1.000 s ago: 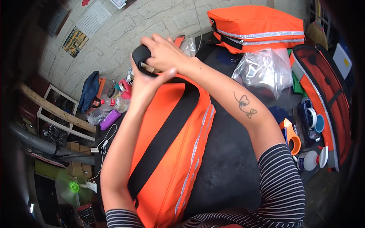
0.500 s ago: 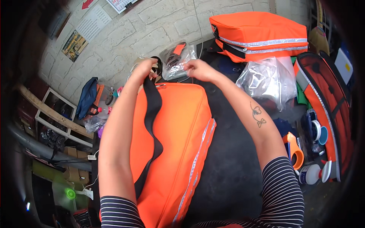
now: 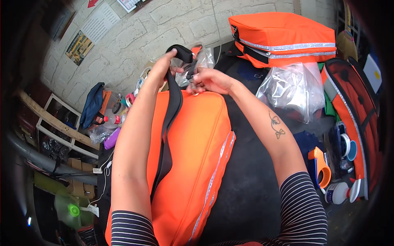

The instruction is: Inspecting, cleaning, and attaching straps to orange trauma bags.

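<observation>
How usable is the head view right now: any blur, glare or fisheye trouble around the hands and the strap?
Head view: left hand, right hand and black strap are sharp and evenly lit, with no motion blur; the orange bag shows no glare; the clear plastic bag carries bright highlights; the rim is dark and vignetted, and the wall's brick lines bend toward it.
</observation>
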Available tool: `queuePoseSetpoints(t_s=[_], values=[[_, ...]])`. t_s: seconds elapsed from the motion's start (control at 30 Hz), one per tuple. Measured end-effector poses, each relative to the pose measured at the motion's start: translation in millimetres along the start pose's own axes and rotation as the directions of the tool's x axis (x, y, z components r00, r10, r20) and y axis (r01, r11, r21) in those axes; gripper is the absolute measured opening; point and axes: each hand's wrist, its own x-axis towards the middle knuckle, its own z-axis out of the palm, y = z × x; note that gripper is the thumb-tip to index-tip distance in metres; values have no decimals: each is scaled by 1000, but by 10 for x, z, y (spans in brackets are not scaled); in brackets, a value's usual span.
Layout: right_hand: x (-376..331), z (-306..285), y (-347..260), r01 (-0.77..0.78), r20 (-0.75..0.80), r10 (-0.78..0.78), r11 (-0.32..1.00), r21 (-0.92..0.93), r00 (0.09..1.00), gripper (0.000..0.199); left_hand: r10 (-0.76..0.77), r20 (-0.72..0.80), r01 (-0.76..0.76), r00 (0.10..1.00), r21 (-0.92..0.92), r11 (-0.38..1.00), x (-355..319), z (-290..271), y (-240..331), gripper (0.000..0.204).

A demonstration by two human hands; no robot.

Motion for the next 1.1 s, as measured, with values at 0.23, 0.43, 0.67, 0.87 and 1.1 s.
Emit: queuePoseSetpoints(t_s=[0.23,0.43,0.67,0.87,1.1], values=[[-116,-212,20,-50,-409,-78,955,-293,909,21,-63,119,-36,991,688,725,203,69,-491,29],[33,-164,197,-136,-528,-104,908,-395,843,13,-58,82,26,995,347,938,179,-77,-626,27],[342,-203,202,-29,-540,-202,921,-388,817,16,-50,56,33,997,271,962,91,16,-542,15],[545,-123,236,-101,-553,-227,861,-499,802,20,-90,15,87,996,153,984,118,7,-569,12],[543,-157,260,7,-552,-238,922,-388,799,21,10,-121,24,993,277,961,160,153,-641,12]])
